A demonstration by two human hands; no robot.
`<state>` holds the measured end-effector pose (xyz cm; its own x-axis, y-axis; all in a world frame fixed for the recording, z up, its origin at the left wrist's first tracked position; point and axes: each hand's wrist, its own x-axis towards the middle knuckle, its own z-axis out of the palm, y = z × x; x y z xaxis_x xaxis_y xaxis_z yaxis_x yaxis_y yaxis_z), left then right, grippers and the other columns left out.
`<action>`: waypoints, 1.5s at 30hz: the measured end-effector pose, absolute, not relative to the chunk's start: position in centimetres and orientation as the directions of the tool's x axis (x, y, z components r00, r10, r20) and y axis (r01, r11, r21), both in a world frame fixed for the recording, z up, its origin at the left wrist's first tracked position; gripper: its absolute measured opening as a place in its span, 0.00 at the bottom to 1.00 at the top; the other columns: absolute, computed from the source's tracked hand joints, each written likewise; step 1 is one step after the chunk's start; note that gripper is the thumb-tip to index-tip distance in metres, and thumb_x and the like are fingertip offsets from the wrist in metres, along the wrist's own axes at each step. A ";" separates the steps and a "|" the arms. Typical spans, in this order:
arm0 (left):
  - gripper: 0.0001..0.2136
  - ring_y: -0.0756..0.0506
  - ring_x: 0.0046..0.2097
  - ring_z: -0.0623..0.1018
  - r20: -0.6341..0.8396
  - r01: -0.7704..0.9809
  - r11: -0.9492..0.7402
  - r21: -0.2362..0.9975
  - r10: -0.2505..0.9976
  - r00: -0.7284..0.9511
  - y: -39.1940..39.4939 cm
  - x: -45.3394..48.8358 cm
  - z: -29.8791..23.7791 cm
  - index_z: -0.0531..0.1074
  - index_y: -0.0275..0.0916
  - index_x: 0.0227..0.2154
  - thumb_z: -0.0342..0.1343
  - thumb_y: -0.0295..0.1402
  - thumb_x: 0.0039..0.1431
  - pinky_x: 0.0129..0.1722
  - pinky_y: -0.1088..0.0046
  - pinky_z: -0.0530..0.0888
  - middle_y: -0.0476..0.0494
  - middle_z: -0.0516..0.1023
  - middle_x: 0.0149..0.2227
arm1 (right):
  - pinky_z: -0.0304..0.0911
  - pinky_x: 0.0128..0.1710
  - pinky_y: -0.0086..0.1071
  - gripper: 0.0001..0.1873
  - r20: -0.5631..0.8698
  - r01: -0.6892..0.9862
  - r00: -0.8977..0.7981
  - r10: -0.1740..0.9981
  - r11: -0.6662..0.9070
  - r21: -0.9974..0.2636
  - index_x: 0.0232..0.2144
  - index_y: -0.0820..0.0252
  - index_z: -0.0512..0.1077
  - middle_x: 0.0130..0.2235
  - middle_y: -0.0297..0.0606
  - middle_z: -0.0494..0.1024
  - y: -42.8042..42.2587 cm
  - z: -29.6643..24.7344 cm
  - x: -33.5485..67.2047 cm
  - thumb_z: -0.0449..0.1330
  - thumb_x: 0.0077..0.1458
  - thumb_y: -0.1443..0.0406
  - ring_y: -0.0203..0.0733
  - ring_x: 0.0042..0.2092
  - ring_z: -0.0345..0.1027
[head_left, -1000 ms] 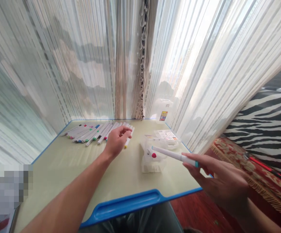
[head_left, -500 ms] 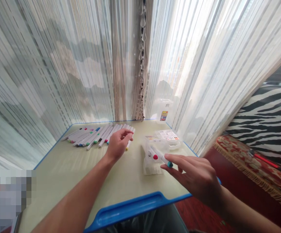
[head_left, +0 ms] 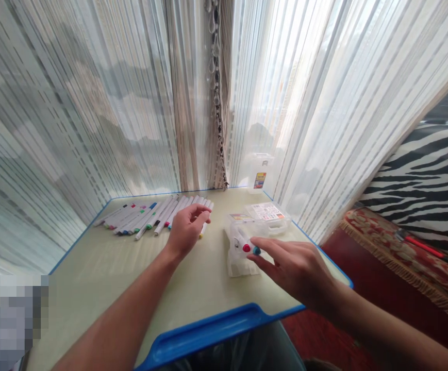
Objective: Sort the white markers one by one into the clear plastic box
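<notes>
My right hand [head_left: 299, 263] pinches a teal-capped marker [head_left: 256, 250] near its cap. The marker's body goes into the clear plastic case [head_left: 243, 270], beside a red-capped marker [head_left: 246, 248] lying in it. My left hand [head_left: 187, 226] hovers at the right end of a row of white markers [head_left: 165, 211], fingers curled and thumb against them. Whether anything sits in its fingers is hidden. A yellow-capped marker [head_left: 202, 233] lies just under this hand.
A blue-rimmed pale table [head_left: 193, 288] carries everything. The case's open lid part with a label [head_left: 268, 212] lies behind it. A clear plastic case piece [head_left: 261, 172] stands upright at the back corner. Sheer curtains [head_left: 138, 103] hang behind, and a zebra-print cushion [head_left: 420, 175] is at right.
My right hand has moved left and slid the teal-capped marker deeper into the case, alongside the red-capped one. My left hand has stayed almost in place by the marker row.
</notes>
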<state>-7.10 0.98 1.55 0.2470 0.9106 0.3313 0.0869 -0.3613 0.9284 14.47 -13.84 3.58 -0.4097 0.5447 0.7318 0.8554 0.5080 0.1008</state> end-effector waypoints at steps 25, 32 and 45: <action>0.13 0.56 0.19 0.63 0.265 0.081 -0.293 0.953 0.932 0.248 0.8 -6.8 2.0 0.74 0.33 0.37 0.59 0.38 0.53 0.17 0.79 0.59 0.49 0.75 0.25 | 0.42 0.23 0.37 0.07 0.521 0.868 -0.448 0.727 0.494 0.057 0.34 0.61 0.69 0.26 0.34 0.75 -13.4 4.9 14.1 0.51 0.61 0.70 0.37 0.24 0.66; 0.13 0.56 0.19 0.63 0.254 0.078 -0.280 0.957 0.935 0.248 0.8 -6.8 2.0 0.74 0.33 0.37 0.60 0.37 0.53 0.17 0.80 0.59 0.49 0.75 0.25 | 0.41 0.22 0.36 0.06 0.491 0.868 -0.449 0.747 0.494 0.043 0.37 0.61 0.69 0.29 0.35 0.76 -13.2 4.9 14.1 0.52 0.60 0.70 0.38 0.25 0.66; 0.13 0.55 0.19 0.63 0.253 0.068 -0.277 0.958 0.935 0.247 0.8 -6.8 2.1 0.74 0.33 0.36 0.60 0.38 0.52 0.17 0.79 0.59 0.49 0.75 0.25 | 0.49 0.22 0.33 0.10 0.552 0.843 -0.455 0.698 0.538 0.016 0.40 0.64 0.71 0.28 0.37 0.77 -13.2 5.6 14.2 0.51 0.61 0.71 0.37 0.24 0.66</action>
<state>-6.79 0.85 2.06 0.2469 0.9354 0.2531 0.0682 -0.2773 0.9583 14.25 -13.23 5.57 -0.4555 0.6983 0.5522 0.8431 0.5375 0.0157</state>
